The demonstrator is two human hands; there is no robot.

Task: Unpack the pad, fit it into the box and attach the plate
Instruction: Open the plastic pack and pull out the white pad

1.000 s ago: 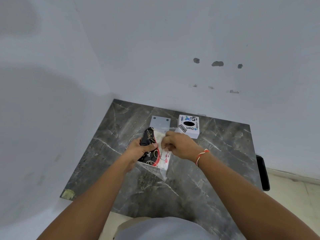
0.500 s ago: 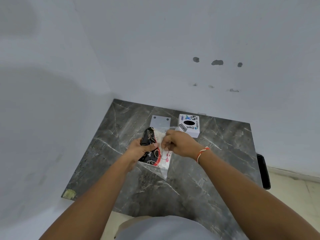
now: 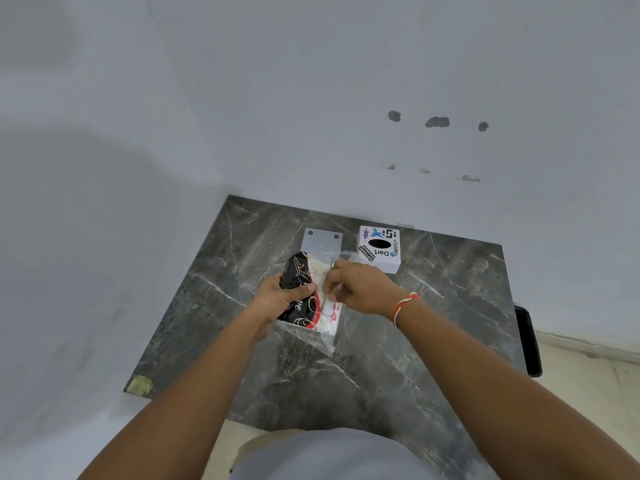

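Unpacking is the step here: the pad (image 3: 313, 294) sits in its clear wrapper (image 3: 320, 339), held just above the table (image 3: 433, 323). The left hand (image 3: 280, 301) is wrapped around the pack's dark side, thumb across the front. The right hand (image 3: 358, 285) is pinched shut on the wrapper's top edge, apparently working it open. Next comes a clean pull to free the pad. The box (image 3: 379, 249) and plate (image 3: 322, 240) wait untouched by the wall.
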